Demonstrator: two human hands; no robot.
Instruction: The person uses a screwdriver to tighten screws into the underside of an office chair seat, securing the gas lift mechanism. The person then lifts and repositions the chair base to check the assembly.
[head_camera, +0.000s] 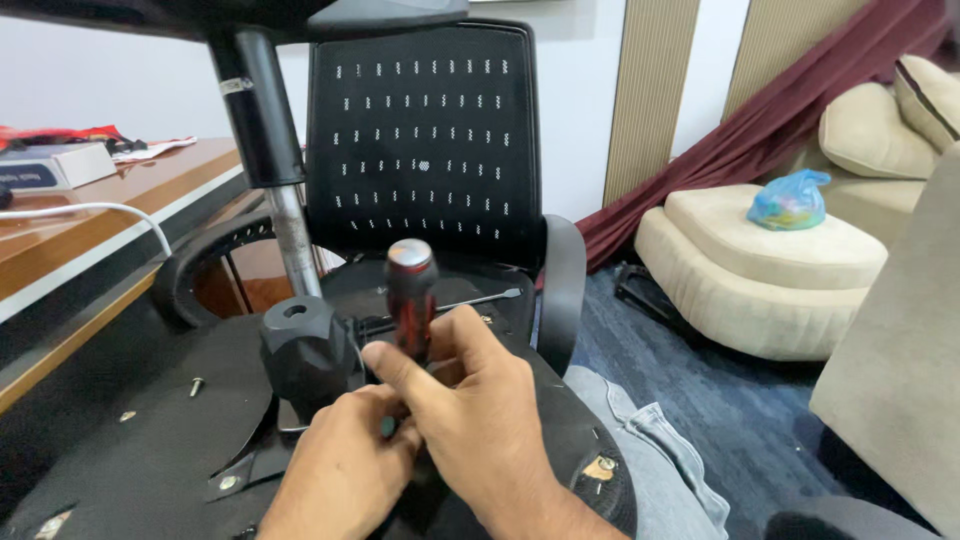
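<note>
A screwdriver with a red and black handle (411, 285) stands upright over the underside of an overturned black office chair seat (150, 450). My right hand (470, 410) wraps around the lower handle. My left hand (345, 470) grips low at the shaft, pressed against the right hand. Just left of them sits a black plastic mechanism housing (303, 345) with the chrome gas cylinder (290, 235) rising from it. The screwdriver tip is hidden by my hands.
The black mesh backrest (425, 140) stands behind. A loose screw (196, 383) lies on the seat base. A wooden desk (90, 225) with a white cable is at left. Beige cushioned seats (760, 270) with a blue bag (790, 200) are at right.
</note>
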